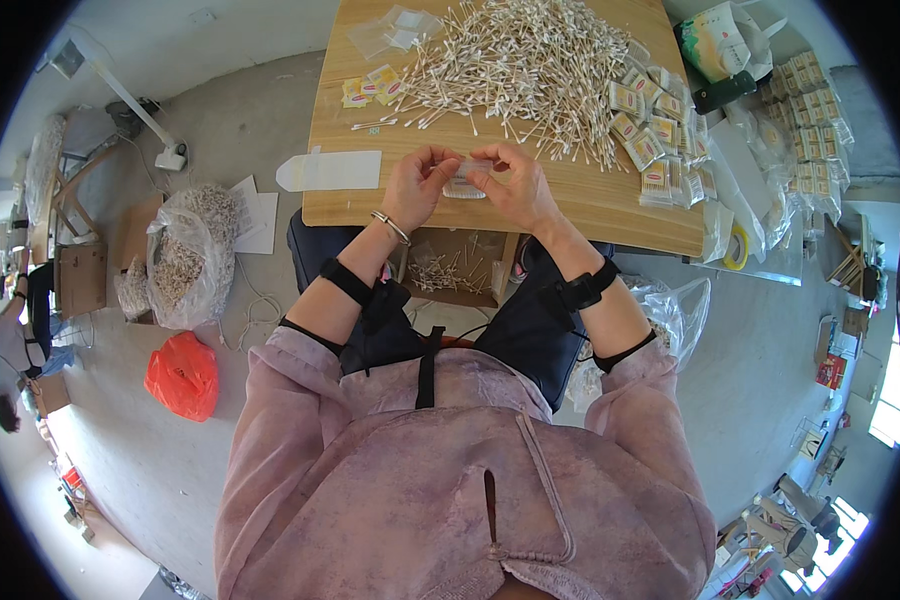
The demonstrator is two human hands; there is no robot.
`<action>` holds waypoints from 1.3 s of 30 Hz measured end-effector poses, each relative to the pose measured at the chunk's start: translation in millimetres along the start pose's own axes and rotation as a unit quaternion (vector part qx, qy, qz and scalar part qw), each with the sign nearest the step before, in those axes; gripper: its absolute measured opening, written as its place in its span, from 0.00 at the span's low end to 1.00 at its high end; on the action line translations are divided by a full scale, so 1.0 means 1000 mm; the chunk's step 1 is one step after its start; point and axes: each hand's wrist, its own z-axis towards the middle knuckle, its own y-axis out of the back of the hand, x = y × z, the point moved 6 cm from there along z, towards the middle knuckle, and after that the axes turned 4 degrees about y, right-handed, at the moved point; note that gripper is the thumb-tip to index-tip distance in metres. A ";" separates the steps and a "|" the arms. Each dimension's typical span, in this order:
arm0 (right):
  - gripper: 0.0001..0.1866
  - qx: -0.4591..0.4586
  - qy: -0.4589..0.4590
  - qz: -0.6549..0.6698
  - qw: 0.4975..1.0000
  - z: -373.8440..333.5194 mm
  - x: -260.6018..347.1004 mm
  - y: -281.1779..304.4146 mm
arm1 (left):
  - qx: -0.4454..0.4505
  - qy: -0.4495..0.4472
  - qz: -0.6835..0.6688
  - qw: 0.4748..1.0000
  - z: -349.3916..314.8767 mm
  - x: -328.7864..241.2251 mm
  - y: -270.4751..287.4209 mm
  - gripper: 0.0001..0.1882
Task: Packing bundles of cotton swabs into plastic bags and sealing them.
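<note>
My left hand [419,188] and my right hand [520,190] meet above the near edge of the wooden table [570,212]. Thumbs and fingers of both pinch a small clear plastic packet [464,186] between them; its contents are too small to make out. A large heap of cotton swabs [530,70] spreads just beyond my hands. Left of my left hand lies a white card strip [338,171] with a pointed end. Several small yellow-and-white cards [370,88] rest at the heap's left side. Filled swab packs [660,130] are piled to its right.
Clear plastic sheets [395,30] lie at the far left of the table. Below its front edge is an open box of swabs [450,275]. A clear sack [185,255] and a red bag [182,376] stand on the floor at left. Yellow tape [737,248] is at right.
</note>
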 end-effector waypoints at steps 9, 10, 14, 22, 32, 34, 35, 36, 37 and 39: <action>0.07 0.032 -0.085 0.099 0.991 0.002 -0.002 0.016 | -0.045 0.015 0.031 0.998 -0.008 -0.037 0.002 0.09; 0.07 0.037 -0.100 0.124 0.987 0.001 -0.004 0.016 | -0.045 0.033 0.009 0.998 -0.008 -0.036 0.001 0.09; 0.06 0.003 -0.120 0.206 0.971 0.004 0.011 0.020 | -0.033 0.029 0.007 0.999 -0.012 -0.051 0.000 0.10; 0.05 0.057 -0.086 0.149 0.983 0.005 0.023 0.023 | 0.022 0.082 -0.066 0.994 -0.017 -0.060 -0.012 0.12; 0.07 0.060 -0.111 0.111 0.986 0.001 0.026 0.034 | 0.007 0.019 -0.032 0.999 -0.022 -0.078 -0.012 0.09; 0.06 0.086 -0.165 0.118 0.975 -0.002 0.027 0.039 | 0.010 0.056 -0.060 0.997 -0.022 -0.074 -0.011 0.08; 0.06 0.086 -0.164 0.118 0.976 -0.001 0.024 0.039 | 0.009 0.055 -0.060 0.997 -0.021 -0.074 -0.011 0.08; 0.07 0.086 -0.149 0.116 0.978 -0.002 0.024 0.039 | 0.009 0.070 -0.091 0.993 -0.021 -0.072 -0.013 0.08; 0.08 0.085 -0.134 0.114 0.981 -0.002 0.024 0.040 | 0.010 0.085 -0.123 0.989 -0.021 -0.070 -0.014 0.07; 0.09 0.076 -0.114 0.108 0.985 -0.002 0.027 0.039 | 0.009 0.100 -0.128 0.987 -0.023 -0.068 -0.014 0.07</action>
